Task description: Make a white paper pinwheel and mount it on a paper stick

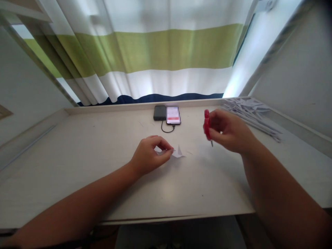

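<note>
My left hand (151, 155) pinches a small folded piece of white paper (178, 152) between thumb and fingertips, just over the tabletop. Pointed flaps of the paper stick out to the right of the fingers, and part of it shows inside the curl of the hand. To the right, my right hand (228, 130) is raised above the table, closed on a red tool (206, 125) held upright. A short thin metal tip points down from its lower end. The fingers hide part of this tool, so its exact kind is unclear. A gap separates it from the paper.
On the white table (111, 138), a black power bank (159, 113) lies beside a lit phone (173, 114), joined by a short black cable (166, 131). A pile of white paper strips (249, 110) lies at the back right. A curtain (166, 52) hangs behind the table.
</note>
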`<state>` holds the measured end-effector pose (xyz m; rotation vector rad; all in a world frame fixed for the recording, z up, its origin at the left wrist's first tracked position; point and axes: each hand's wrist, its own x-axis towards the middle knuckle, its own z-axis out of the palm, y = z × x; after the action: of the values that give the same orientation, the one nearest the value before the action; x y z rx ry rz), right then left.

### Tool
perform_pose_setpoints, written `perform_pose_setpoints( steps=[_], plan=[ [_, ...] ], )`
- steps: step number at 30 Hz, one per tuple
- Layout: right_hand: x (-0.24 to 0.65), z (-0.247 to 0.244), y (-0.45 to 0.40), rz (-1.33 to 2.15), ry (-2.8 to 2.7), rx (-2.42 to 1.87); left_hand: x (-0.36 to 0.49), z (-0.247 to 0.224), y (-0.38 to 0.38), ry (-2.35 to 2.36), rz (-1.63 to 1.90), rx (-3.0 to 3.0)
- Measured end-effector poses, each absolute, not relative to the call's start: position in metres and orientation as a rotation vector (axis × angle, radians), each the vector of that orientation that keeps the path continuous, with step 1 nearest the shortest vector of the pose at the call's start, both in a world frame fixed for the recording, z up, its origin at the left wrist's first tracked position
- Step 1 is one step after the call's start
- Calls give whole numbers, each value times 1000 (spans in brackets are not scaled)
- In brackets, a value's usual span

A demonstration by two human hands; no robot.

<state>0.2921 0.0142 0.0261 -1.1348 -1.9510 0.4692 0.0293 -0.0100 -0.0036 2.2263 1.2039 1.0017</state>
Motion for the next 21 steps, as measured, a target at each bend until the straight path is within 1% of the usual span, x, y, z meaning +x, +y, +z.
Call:
perform_pose_setpoints(
  steps=[4, 6, 10, 15, 21],
  plan=[
    [275, 31, 7, 543, -1433, -782, 34, -5, -13, 1161, 884, 2083],
    [262, 31, 2, 584, -1304, -679, 37, -6, -14, 1135, 836, 2039],
    [246, 31, -10, 587, -1273, -623, 41, -7, -16, 1122, 812, 2013],
    [241, 34, -20, 557, -1397, -633, 46, -1, -22, 1144, 757, 2020],
    [235, 30, -23, 684, -1417, -683, 50, -1, -25, 1164, 734, 2083]
  ],
)
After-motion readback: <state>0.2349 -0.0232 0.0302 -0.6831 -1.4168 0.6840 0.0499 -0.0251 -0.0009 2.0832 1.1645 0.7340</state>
